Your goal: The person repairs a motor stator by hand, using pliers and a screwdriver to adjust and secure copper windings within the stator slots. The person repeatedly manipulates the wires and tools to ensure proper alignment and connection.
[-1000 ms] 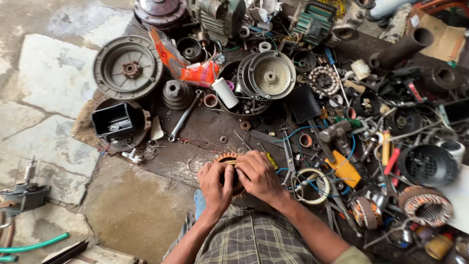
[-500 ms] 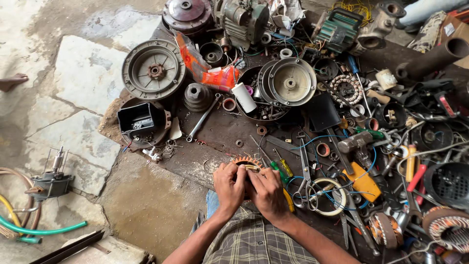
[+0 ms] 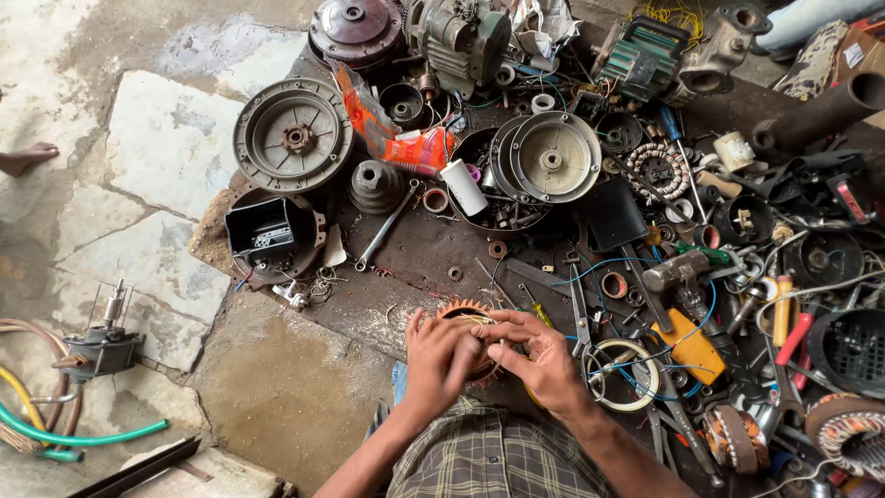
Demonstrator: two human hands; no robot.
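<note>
Both grips clamped: left hand [image 3: 441, 361], right hand [image 3: 539, 361] | orange-toothed stator ring [image 3: 464, 312] between them, partly hidden.

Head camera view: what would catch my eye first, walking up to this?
Probably the two hands at bottom centre, the left hand and right hand, closed around a round toothed orange motor core. Beyond them a dark work mat is crowded with metal parts: a big grey ribbed wheel at upper left, a pale round motor cover at top centre, and an orange plastic bag between them.
</note>
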